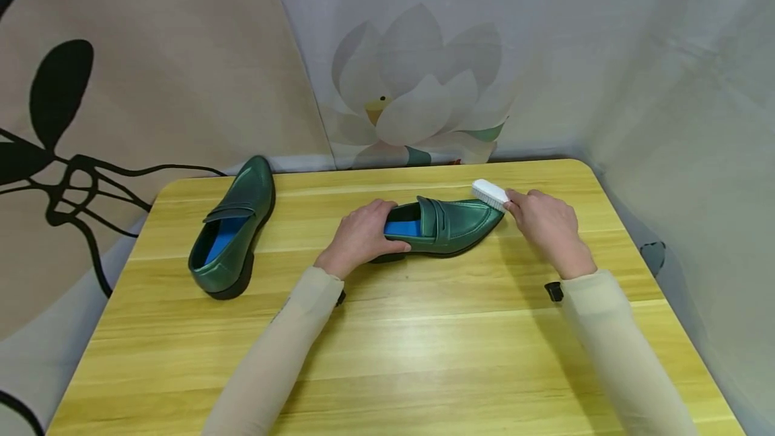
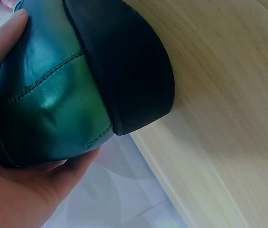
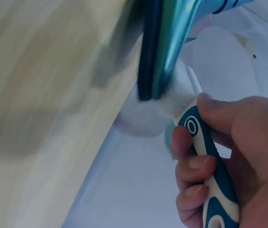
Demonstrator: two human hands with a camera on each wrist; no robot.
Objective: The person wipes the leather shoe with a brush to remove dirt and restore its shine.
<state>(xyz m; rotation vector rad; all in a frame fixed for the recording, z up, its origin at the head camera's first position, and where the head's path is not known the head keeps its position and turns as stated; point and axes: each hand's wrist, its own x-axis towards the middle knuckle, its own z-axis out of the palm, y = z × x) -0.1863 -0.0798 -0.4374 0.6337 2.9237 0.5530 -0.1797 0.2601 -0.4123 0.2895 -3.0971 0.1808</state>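
A green leather loafer (image 1: 466, 224) with a blue insole lies on the table, its toe to the right. My left hand (image 1: 360, 237) grips it around the heel, thumb on the near side. In the left wrist view the loafer's heel (image 2: 58, 109) and its dark sole (image 2: 129, 71) show, the sole's edge facing the wood. At the toe, my right hand (image 1: 547, 231) holds a white-headed brush (image 1: 489, 194), bristles against the tip. The brush's blue-and-white handle (image 3: 214, 166) appears in the right wrist view, fingers curled round it; the bristles are partly hidden behind the toe.
A matching green loafer (image 1: 248, 187) stands at the table's left, toe pointing away. The wooden table (image 1: 436, 355) reaches back to a printed curtain (image 1: 418, 79), with another pale curtain (image 1: 684, 120) along the right.
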